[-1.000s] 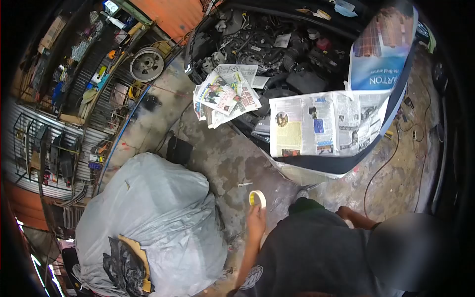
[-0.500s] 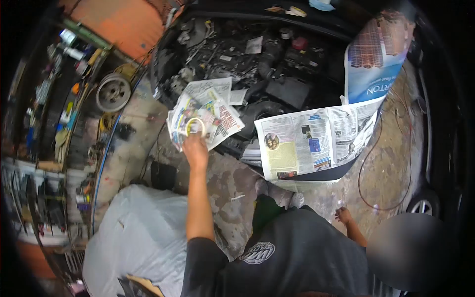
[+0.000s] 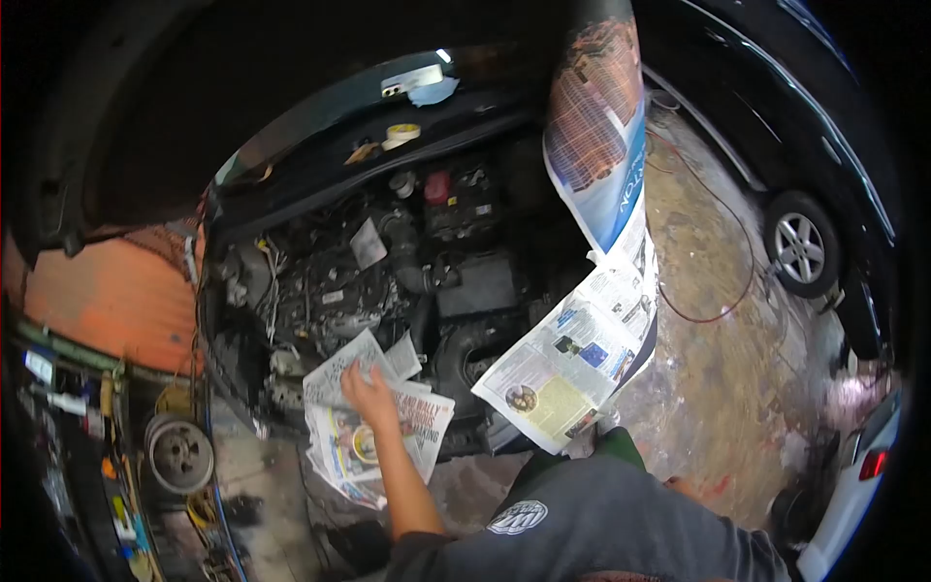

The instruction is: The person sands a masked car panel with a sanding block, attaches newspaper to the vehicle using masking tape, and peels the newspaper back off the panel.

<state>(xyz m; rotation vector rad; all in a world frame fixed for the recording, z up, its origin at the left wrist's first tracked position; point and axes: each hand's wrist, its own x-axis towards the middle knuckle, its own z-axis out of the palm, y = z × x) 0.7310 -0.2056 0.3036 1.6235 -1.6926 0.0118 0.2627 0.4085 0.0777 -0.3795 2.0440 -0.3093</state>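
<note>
My left hand [image 3: 370,396] reaches over a loose pile of newspapers [image 3: 427,427] at the front edge of the engine bay. Its fingers are apart over the top sheets; whether they touch the paper I cannot tell. Just below the hand, a roll of masking tape [image 3: 366,446] lies on the pile. My right hand [image 3: 679,484] shows only in part beyond my shirt, its fingers mostly hidden. To the right of the pile, a newspaper sheet [image 3: 553,364] covers the car's front corner. A sheet with a building picture [image 3: 596,136] continues along the fender.
The hood is up over the engine [image 3: 335,296]. Another tape roll [image 3: 402,132] sits near the windshield. At left are a wheel rim [image 3: 179,454] and cluttered shelves [image 3: 107,436]. A red hose [image 3: 722,315] curves over the floor beside a dark car [image 3: 756,116].
My left hand has let go of the tape roll, which now lies on the newspapers, and moved toward the pile's upper sheets. The view has swung up and right. My right hand is now mostly hidden.
</note>
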